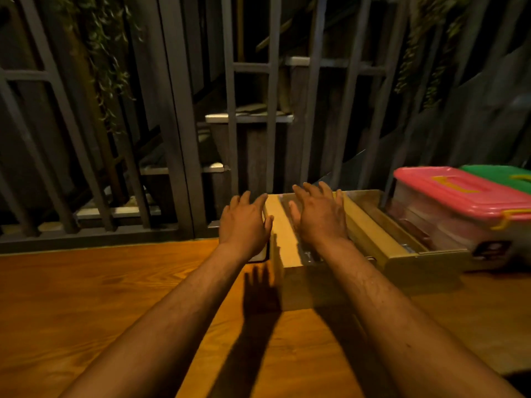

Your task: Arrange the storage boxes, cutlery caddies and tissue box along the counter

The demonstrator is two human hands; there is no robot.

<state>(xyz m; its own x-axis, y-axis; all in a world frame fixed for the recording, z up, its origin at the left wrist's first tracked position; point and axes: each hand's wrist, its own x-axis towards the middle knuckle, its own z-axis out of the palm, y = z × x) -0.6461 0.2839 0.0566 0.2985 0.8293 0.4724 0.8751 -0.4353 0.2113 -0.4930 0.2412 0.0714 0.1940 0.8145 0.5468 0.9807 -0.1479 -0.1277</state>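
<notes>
A light wooden cutlery caddy (283, 237) stands at the far edge of the wooden counter (100, 297), with cutlery lying inside. A second wooden caddy (382, 239) sits against its right side. Further right is a clear storage box with a pink lid (459, 193), and behind it a box with a green lid (500, 172). My left hand (244, 225) hovers with fingers spread at the left side of the first caddy, over a small dark-edged object that it mostly hides. My right hand (319, 214) is spread flat above that caddy. Neither hand grips anything.
A grey metal railing (178, 139) runs directly behind the counter's far edge, with stairs and hanging plants beyond it. The image is blurred.
</notes>
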